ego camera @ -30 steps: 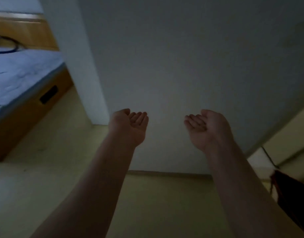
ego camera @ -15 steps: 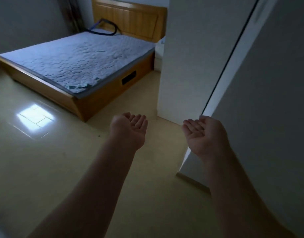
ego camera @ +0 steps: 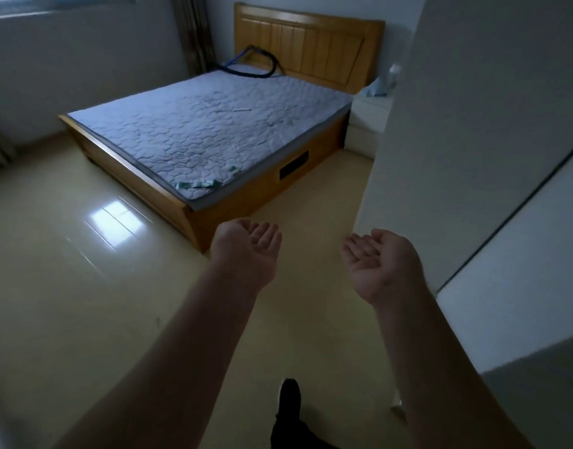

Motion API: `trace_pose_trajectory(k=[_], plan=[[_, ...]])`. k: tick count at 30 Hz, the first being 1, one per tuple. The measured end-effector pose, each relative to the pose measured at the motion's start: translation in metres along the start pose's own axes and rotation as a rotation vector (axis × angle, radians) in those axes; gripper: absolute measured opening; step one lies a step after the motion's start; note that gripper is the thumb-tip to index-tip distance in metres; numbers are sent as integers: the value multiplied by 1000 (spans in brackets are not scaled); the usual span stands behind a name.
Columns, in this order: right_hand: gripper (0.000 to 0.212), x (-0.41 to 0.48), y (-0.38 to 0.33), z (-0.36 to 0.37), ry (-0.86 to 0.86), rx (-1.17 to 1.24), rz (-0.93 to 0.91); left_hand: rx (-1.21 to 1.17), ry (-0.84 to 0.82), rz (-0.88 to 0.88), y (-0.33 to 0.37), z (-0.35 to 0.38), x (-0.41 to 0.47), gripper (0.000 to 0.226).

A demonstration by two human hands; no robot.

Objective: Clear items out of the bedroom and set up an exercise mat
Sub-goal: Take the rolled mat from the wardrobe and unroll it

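Both my arms reach forward at waist height, palms up. My left hand point(ego camera: 249, 251) is open and holds nothing. My right hand point(ego camera: 379, 264) is likewise open with nothing in it. Ahead stands a wooden bed point(ego camera: 168, 186) with a bare grey quilted mattress point(ego camera: 207, 131). A dark hoop with a blue section point(ego camera: 251, 68) leans at the headboard end of the mattress. A small white stick-like item point(ego camera: 241, 109) lies mid-mattress, and green-white scraps point(ego camera: 200, 184) lie at its near corner. No exercise mat is in view.
A white wardrobe or wall panel point(ego camera: 456, 124) stands close on my right. A white nightstand point(ego camera: 366, 124) with a blue-green item point(ego camera: 377, 89) and a small white object sits beside the bed. Glossy tiled floor point(ego camera: 84, 286) spreads left. My dark shoe point(ego camera: 290, 396) shows below.
The view has swung from a blank wall into the bedroom and moved forward, showing the whole bed. Both hands stay open, palms up, in the same pose.
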State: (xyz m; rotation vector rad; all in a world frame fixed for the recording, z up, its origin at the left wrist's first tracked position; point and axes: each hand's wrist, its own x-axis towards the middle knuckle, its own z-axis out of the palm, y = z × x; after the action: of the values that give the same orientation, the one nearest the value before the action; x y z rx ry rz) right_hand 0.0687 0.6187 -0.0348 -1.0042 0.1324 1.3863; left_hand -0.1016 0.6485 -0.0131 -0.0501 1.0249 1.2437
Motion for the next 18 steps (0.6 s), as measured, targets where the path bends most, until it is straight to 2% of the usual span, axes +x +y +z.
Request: trace_pose_trajectory(k=[8, 12, 18], plan=[[43, 136, -38, 171, -64, -10, 42, -58, 28, 121, 115, 115, 142, 44], [45, 188, -47, 228, -71, -37, 52, -103, 42, 102, 150, 146, 199, 44], [44, 317, -63, 329, -51, -55, -9, -132, 5, 42, 210, 228, 328, 42]])
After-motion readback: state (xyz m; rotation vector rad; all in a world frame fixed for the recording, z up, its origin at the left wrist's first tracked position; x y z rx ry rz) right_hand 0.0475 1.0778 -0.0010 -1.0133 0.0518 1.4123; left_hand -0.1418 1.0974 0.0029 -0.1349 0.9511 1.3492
